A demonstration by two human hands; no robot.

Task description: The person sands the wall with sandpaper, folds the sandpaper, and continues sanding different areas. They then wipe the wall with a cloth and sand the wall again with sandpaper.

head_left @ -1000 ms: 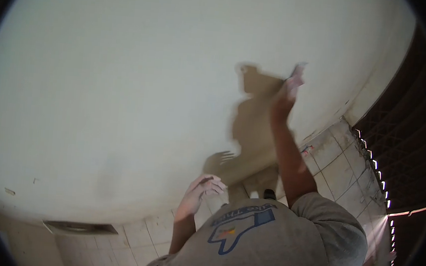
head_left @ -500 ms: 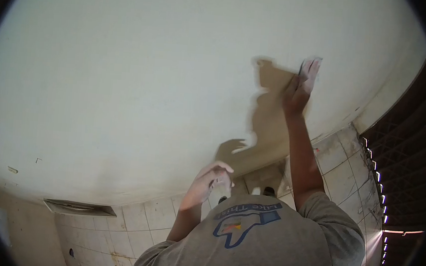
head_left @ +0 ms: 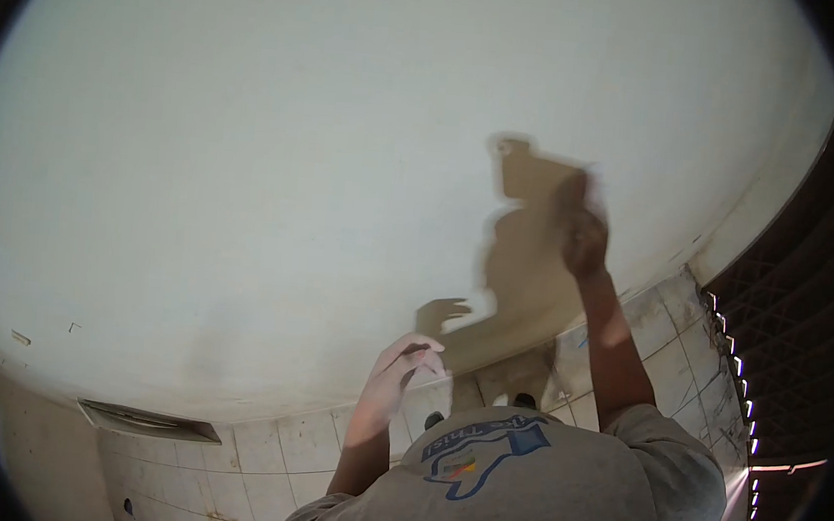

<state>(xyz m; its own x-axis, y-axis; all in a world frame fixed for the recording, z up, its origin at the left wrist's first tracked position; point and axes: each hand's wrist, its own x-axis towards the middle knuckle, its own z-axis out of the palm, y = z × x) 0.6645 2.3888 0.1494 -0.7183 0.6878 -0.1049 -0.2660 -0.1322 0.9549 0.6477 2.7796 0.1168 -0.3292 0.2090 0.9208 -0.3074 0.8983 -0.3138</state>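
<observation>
My right hand (head_left: 584, 225) reaches up to the pale wall (head_left: 249, 149), smeared by motion and dusted white at the fingers. A thin sheet, apparently sandpaper (head_left: 594, 168), lies between its fingers and the wall; only a blurred edge shows. Lower down, near my chest, my left hand (head_left: 407, 366) hangs in the air with its fingers loosely bent and apart. White dust covers it too, and nothing shows in its grasp. The dark shadow (head_left: 526, 249) of my head and hands falls on the wall between them.
Stained tiles (head_left: 269, 455) cover the floor along the wall's foot. A rectangular frame-like fixture (head_left: 149, 423) sits at the lower left. On the right, a dark corrugated surface (head_left: 785, 309) has bright light along its jagged edge. My shoes (head_left: 524, 401) show beyond my grey shirt (head_left: 556, 487).
My right hand has slid down the wall toward me and is now blurred. The left hand keeps almost the same pose, slightly lower in view. The whole view has tilted a little.
</observation>
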